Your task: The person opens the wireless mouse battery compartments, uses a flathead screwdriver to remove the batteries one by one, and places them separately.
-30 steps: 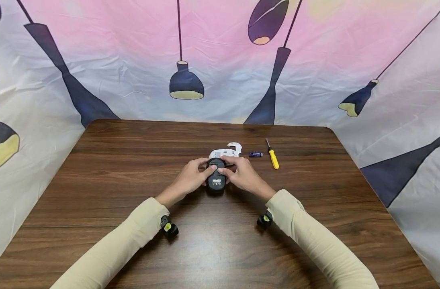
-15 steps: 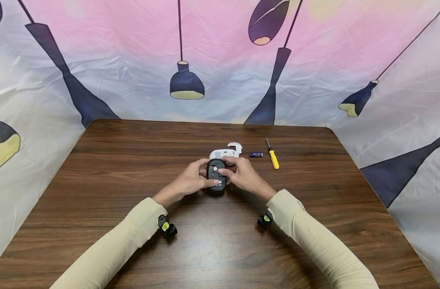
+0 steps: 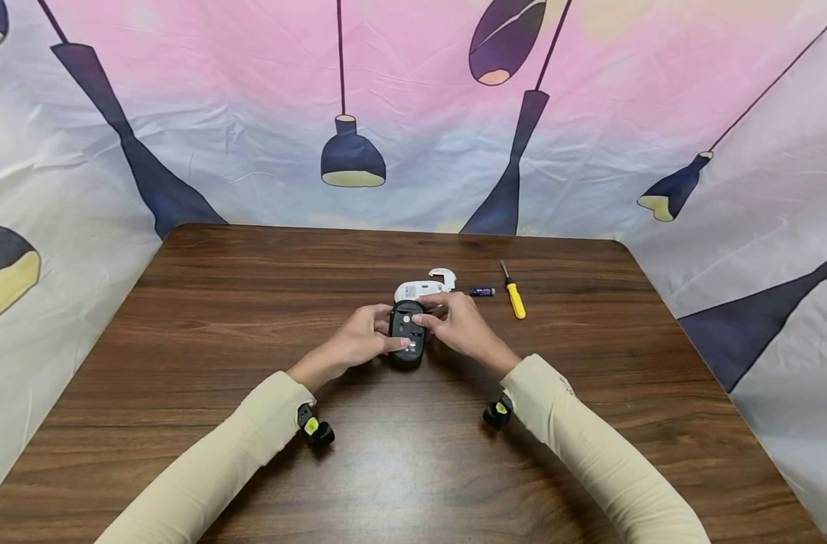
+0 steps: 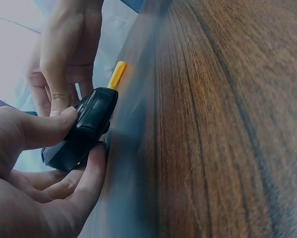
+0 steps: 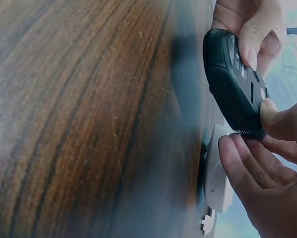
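Observation:
A black computer mouse (image 3: 406, 332) is held underside up between both hands at the middle of the table. My left hand (image 3: 355, 338) grips its left side, thumb across the label near the close end. From the right, my right hand (image 3: 464, 329) pinches the far end, thumb on the underside near a pale round spot. Fingers of both hands curl beneath the mouse (image 4: 91, 119), as the left wrist view shows. Just behind it lies a white mouse (image 3: 413, 290), partly hidden by the right hand. The right wrist view shows the black mouse (image 5: 228, 87) tilted above the table.
A curved white cover piece (image 3: 447, 275) lies beside the white mouse. To its right are a dark blue battery (image 3: 482, 291) and a yellow-handled screwdriver (image 3: 516, 301). A printed cloth (image 3: 263, 151) hangs behind the wooden table (image 3: 216, 317).
My left thumb has slid from the upper part of the black mouse's underside down to the label, uncovering the pale round spot. The right hand keeps its grip.

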The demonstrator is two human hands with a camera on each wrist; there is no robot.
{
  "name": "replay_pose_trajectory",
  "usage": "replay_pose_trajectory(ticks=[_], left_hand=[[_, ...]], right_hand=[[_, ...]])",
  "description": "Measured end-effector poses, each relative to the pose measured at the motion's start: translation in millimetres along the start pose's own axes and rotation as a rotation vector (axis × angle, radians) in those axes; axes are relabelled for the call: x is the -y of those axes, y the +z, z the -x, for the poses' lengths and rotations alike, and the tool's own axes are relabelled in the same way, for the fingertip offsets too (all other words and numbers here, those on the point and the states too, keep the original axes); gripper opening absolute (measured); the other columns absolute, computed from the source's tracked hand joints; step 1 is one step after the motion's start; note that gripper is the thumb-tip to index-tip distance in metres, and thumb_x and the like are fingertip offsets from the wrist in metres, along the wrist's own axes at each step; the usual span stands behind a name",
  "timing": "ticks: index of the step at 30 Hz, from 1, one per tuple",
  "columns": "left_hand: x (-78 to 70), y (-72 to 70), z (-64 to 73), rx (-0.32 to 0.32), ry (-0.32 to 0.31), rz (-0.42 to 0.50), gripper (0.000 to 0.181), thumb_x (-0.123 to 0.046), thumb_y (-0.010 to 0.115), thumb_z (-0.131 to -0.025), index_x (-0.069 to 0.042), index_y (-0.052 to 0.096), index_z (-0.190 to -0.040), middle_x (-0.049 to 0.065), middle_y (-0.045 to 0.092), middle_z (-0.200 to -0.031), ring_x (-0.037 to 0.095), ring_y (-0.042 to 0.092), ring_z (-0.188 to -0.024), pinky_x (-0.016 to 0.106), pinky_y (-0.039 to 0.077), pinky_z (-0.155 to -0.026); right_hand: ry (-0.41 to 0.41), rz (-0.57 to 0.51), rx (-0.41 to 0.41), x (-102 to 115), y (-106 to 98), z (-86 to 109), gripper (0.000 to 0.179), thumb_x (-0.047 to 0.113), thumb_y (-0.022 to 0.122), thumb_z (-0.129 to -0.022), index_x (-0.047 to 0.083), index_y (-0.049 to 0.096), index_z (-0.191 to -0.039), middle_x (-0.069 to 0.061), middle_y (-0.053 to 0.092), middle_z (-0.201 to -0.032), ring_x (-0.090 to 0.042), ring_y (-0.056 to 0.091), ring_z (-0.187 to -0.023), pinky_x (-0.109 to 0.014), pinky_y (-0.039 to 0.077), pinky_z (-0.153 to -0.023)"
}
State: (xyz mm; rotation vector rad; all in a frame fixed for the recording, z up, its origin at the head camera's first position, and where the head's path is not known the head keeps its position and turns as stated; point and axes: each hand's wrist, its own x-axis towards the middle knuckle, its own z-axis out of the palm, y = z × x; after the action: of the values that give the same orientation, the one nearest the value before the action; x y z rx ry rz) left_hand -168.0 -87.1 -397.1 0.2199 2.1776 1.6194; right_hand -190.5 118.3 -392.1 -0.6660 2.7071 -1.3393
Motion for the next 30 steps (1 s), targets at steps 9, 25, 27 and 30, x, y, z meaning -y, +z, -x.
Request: replay_pose_trajectory(ticks=[9,25,27,30], left_hand=[[1.6,-0.7,0.0,0.01,-0.01,0.003,0.069,-0.01,0.073,-0.093,0.009,0.037,-0.148,0.019,0.07,-0.108,0.02,0.065,-0.081,0.035,0.056,-0.061],[-0.7,-0.6,1.0,0.035,-0.027,0.053,0.051,-0.007,0.071,-0.095,0.009,0.049,-0.138,0.018,0.072,-0.108,0.02,0.07,-0.082,0.032,0.058,-0.067],[0.3,-0.5,0.2,0.042,-0.014,0.075,0.051,-0.005,0.07,-0.095,0.011,0.048,-0.138,0.02,0.071,-0.108,0.02,0.07,-0.085,0.032,0.061,-0.071],[1.3,-0.5,-0.1,0.048,-0.011,0.098,0.051,-0.002,0.07,-0.094,0.013,0.047,-0.138,0.023,0.07,-0.11,0.021,0.07,-0.088,0.032,0.062,-0.077]], right_hand=[[0.069,0.006,-0.036,-0.6,-2.2,-4.8,0.032,0.013,0.08,-0.089,-0.001,0.074,-0.117,-0.013,0.073,-0.099,-0.018,0.071,-0.076,-0.027,0.061,-0.062],[0.099,-0.079,-0.064,-1.6,-6.8,-11.4,0.028,0.007,0.079,-0.089,-0.006,0.073,-0.112,-0.017,0.07,-0.093,-0.033,0.072,-0.074,-0.033,0.063,-0.061],[0.108,-0.101,-0.076,-0.7,-7.3,-12.2,0.028,0.006,0.08,-0.088,-0.007,0.073,-0.112,-0.017,0.07,-0.091,-0.036,0.072,-0.076,-0.038,0.064,-0.063],[0.131,-0.134,-0.09,0.2,-8.5,-13.3,0.027,0.004,0.08,-0.087,-0.008,0.072,-0.111,-0.017,0.069,-0.09,-0.04,0.072,-0.076,-0.046,0.064,-0.067]])
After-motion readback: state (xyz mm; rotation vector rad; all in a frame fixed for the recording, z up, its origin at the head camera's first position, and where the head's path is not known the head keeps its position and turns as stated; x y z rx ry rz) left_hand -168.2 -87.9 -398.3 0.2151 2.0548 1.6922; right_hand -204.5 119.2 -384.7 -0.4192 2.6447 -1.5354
